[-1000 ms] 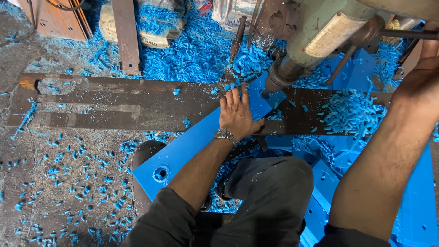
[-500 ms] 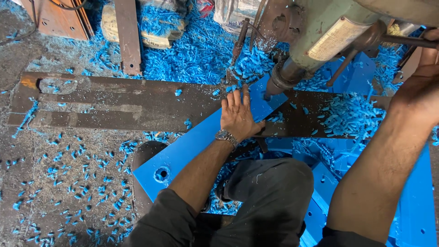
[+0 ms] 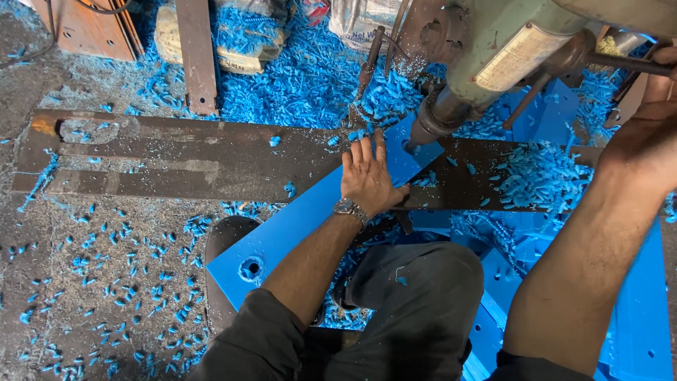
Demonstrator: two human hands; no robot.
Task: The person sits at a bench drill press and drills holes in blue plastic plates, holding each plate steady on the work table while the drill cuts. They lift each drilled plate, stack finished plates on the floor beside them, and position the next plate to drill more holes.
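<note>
I see the left hand pressed flat, fingers spread, on the blue plate under the drill head, the right hand closed on the feed lever, one near hole already finished, far drilling probably ongoing.

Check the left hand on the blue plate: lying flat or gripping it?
Flat. The left hand lies palm down on the blue plate, fingers spread toward the drill, none curled over an edge.
</note>
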